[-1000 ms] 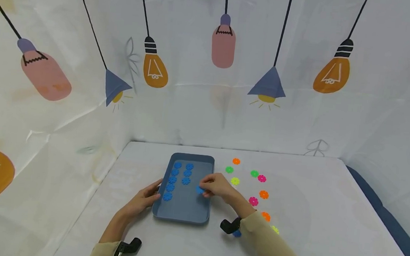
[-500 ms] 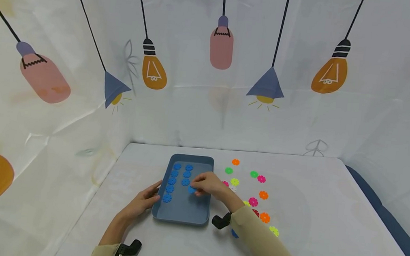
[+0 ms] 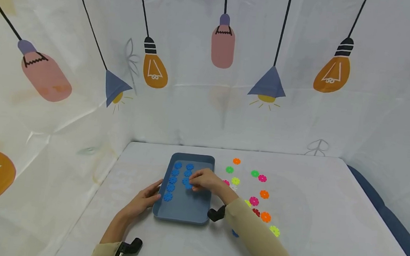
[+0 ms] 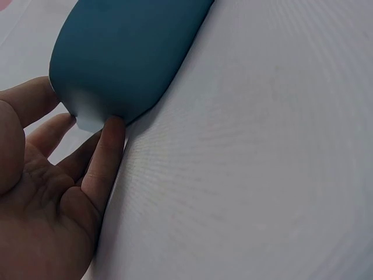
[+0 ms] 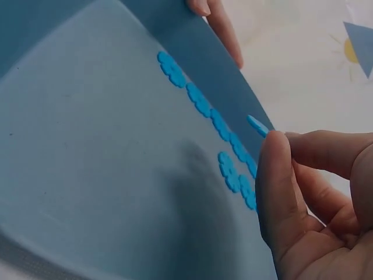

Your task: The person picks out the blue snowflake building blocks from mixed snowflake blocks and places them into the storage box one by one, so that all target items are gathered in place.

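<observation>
Right hand: my right hand (image 3: 205,180) hovers over the middle of the tray, thumb and fingertips (image 5: 274,153) pinching a small blue plastic flower-shaped disc (image 5: 257,125) held on edge above the tray floor.
Left hand: my left hand (image 3: 145,199) lies on the tabletop against the tray's left side, fingers straight and relaxed, fingertips (image 4: 112,129) touching the near left corner of the tray wall.
Tray: a shallow blue-grey rectangular plastic tray (image 3: 183,212) sits flat on the white tabletop (image 3: 309,234), between my two arms.
Discs in tray: a column of blue flower-shaped discs (image 3: 172,179) lies flat along the left side of the tray floor; a shorter second column (image 3: 189,167) lies just beside it, its near end hidden under my right hand.
Loose discs: orange, green, pink, yellow and red flower-shaped discs (image 3: 264,194) lie scattered on the tabletop to the right of the tray, apart from it.
Sleeves: beige sleeves (image 3: 257,242) cover both forearms, each with a black wrist-mounted camera clamp (image 3: 216,213).
Backdrop: a white cloth printed with hanging lamps (image 3: 223,44) stands behind the tabletop.
</observation>
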A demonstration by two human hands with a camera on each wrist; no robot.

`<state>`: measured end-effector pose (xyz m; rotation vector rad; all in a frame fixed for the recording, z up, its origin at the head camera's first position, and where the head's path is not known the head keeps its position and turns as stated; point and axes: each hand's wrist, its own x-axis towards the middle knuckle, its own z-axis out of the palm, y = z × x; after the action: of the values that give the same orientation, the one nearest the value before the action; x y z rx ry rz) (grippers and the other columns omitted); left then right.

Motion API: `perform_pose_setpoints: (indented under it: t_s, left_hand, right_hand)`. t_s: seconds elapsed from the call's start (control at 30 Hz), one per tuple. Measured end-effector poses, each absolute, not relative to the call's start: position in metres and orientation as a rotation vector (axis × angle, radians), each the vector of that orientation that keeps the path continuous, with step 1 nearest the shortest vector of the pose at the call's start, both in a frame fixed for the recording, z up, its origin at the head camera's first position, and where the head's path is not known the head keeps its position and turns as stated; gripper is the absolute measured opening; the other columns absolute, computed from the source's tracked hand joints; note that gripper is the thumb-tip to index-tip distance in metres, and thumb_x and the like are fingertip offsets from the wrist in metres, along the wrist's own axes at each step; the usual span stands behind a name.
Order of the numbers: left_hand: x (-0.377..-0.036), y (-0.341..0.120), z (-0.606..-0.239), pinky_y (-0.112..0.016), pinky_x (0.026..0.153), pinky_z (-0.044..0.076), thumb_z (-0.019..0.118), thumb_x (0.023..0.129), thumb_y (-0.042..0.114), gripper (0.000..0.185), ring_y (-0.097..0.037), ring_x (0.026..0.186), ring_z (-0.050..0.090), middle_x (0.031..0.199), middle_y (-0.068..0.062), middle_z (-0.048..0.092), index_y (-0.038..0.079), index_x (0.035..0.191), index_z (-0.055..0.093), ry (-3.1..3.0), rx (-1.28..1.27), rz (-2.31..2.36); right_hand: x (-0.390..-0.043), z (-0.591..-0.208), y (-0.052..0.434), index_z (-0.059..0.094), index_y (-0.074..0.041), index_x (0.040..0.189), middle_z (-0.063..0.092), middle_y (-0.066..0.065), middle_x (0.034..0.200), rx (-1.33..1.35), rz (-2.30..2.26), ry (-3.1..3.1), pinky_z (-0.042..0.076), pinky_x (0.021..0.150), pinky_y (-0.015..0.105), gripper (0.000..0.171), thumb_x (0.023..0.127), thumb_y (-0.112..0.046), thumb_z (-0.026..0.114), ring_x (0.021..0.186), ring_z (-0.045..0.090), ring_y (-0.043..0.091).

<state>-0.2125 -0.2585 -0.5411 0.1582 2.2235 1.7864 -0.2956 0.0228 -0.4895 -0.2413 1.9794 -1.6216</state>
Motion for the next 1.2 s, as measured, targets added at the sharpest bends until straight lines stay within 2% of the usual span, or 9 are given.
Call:
perform_pose_setpoints:
  t_s: [0.27, 0.43, 0.77, 1.2]
  left_hand:
    - [-0.213, -0.257, -0.541, -0.057, 0.105, 0.032, 0.06, 0.098, 0.02, 0.062, -0.039, 0.137, 0.034, 0.153, -0.021, 0.03, 0.02, 0.153, 0.033, 2.221, 0.13, 1.798]
    - [-0.212, -0.256, -0.54, -0.056, 0.106, 0.032, 0.06, 0.098, 0.021, 0.062, -0.038, 0.138, 0.032, 0.154, -0.02, 0.029, 0.021, 0.153, 0.033, 2.22, 0.129, 1.798]
    - [-0.212, -0.257, -0.539, -0.056, 0.106, 0.032, 0.059, 0.099, 0.019, 0.062, -0.039, 0.137, 0.032, 0.153, -0.021, 0.029, 0.02, 0.154, 0.032, 2.217, 0.146, 1.793]
    - [-0.212, -0.257, -0.537, -0.057, 0.106, 0.03, 0.058, 0.099, 0.018, 0.061, -0.039, 0.138, 0.03, 0.154, -0.02, 0.028, 0.021, 0.154, 0.031, 2.203, 0.161, 1.805]
  right_hand:
    - [-0.302, -0.488, 0.013, 0.069, 0.006, 0.108, 0.065, 0.013, 0.082, -0.207, -1.593, 1.997, 0.057, 0.07, 0.035, 0.023, 0.089, -0.007, 0.07, 0.062, 0.062, 0.016]
    - [-0.304, -0.493, 0.008, 0.071, 0.004, 0.102, 0.068, 0.014, 0.085, -0.184, -1.591, 2.011, 0.057, 0.067, 0.033, 0.017, 0.088, -0.005, 0.072, 0.06, 0.063, 0.015]
    - [-0.305, -0.502, 0.003, 0.07, 0.007, 0.098, 0.067, 0.012, 0.086, -0.159, -1.565, 2.012, 0.057, 0.064, 0.03, 0.015, 0.083, 0.005, 0.072, 0.061, 0.064, 0.015]
    - [-0.305, -0.507, -0.001, 0.072, 0.005, 0.091, 0.068, 0.013, 0.078, -0.173, -1.529, 2.067, 0.057, 0.062, 0.029, 0.01, 0.081, 0.006, 0.074, 0.059, 0.064, 0.014]
